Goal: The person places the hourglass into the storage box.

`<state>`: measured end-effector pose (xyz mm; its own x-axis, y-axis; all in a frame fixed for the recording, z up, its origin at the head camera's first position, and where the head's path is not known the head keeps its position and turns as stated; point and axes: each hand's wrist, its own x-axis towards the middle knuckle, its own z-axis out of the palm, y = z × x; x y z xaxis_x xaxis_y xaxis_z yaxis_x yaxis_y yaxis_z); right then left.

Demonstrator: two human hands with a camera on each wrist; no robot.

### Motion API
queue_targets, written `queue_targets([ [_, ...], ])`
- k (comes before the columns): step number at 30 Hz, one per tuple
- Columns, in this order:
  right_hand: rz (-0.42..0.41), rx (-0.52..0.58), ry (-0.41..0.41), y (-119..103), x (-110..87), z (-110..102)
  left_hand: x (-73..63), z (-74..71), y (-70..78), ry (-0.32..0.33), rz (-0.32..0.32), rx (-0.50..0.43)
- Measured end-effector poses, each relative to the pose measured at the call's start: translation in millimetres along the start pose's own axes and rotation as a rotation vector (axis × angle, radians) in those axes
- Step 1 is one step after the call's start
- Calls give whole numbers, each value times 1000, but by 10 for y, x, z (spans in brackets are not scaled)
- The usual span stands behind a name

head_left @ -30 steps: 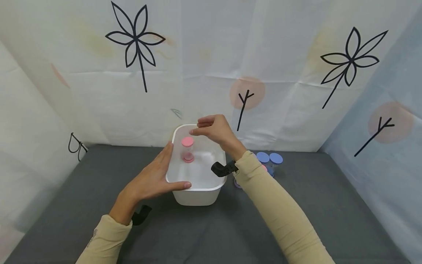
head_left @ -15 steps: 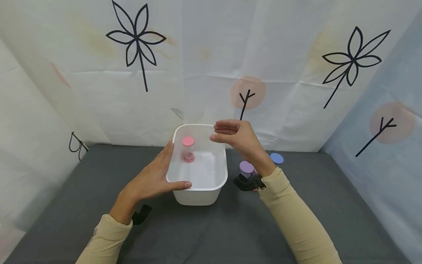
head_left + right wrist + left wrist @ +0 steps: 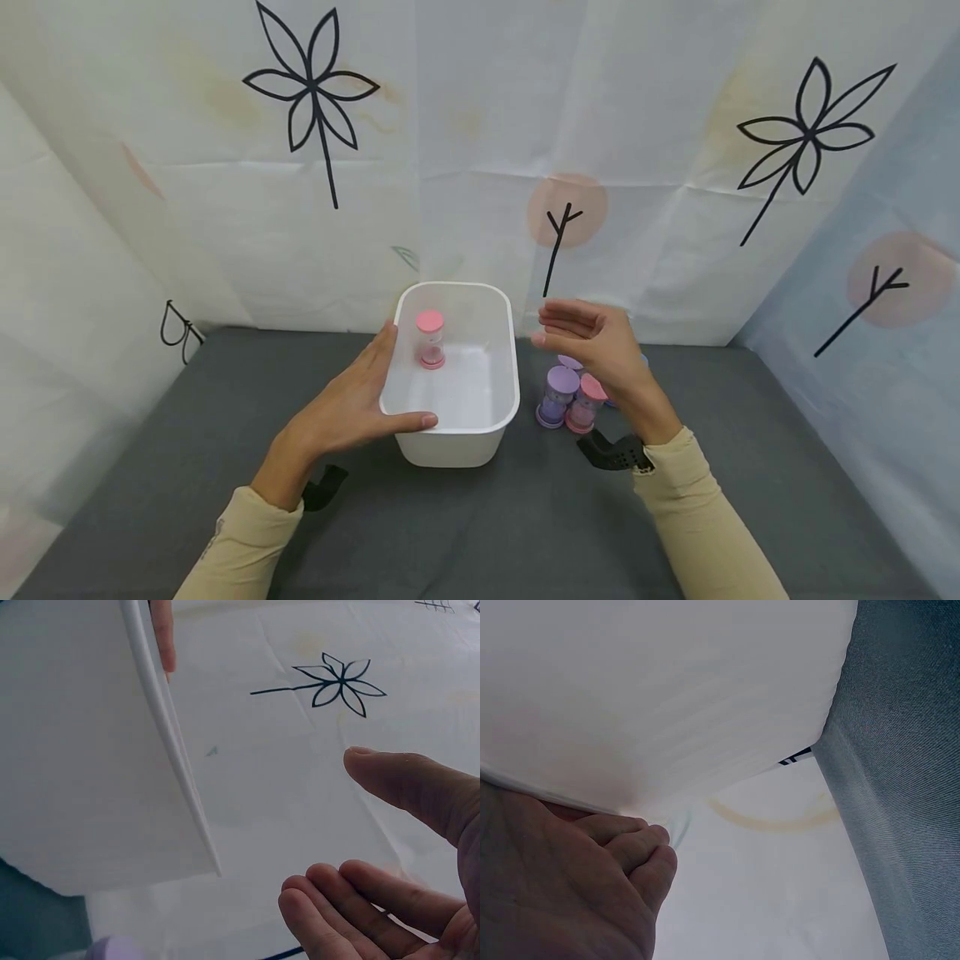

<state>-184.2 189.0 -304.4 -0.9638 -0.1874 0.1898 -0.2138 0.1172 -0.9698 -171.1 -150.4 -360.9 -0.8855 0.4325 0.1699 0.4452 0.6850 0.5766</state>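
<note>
A white plastic tub [image 3: 450, 450] stands on the grey cloth. My left hand [image 3: 352, 400] rests against its near left corner, thumb along the near rim and straight fingers along the left side. In the left wrist view, the left fingers [image 3: 641, 851] touch the tub's outer wall. Inside the tub a clear cylinder with pink ends, which looks like a sand timer [image 3: 431, 340], stands upright. My right hand [image 3: 600, 350] is in the air, holding nothing, thumb apart from its fingers. Below it stand a purple sand timer [image 3: 557, 397] and a pink one [image 3: 586, 404].
More purple and blue timers stand behind these, partly hidden by the right hand. The grey cloth [image 3: 480, 542] covers the table. A printed white curtain [image 3: 465, 167] hangs close behind the tub.
My right hand has moved right and down, from above the tub to above the timers beside it. The left hand and the timer in the tub have stayed in place.
</note>
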Motion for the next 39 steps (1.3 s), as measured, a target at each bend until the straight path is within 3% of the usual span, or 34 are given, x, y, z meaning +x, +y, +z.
queue_targets([
  [10, -28, 79, 92, 204, -281, -402, 9, 9, -8, 3, 11, 5],
  [24, -35, -1, 252, 443, -482, -828, 4, -4, 7, -8, 0, -11],
  [33, 21, -237, 325, 580, -469, -928, 9, -5, 2, -11, 2, -7],
  [39, 62, -310, 303, 718, -441, -963, 29, 0, -11, 2, 26, -12],
])
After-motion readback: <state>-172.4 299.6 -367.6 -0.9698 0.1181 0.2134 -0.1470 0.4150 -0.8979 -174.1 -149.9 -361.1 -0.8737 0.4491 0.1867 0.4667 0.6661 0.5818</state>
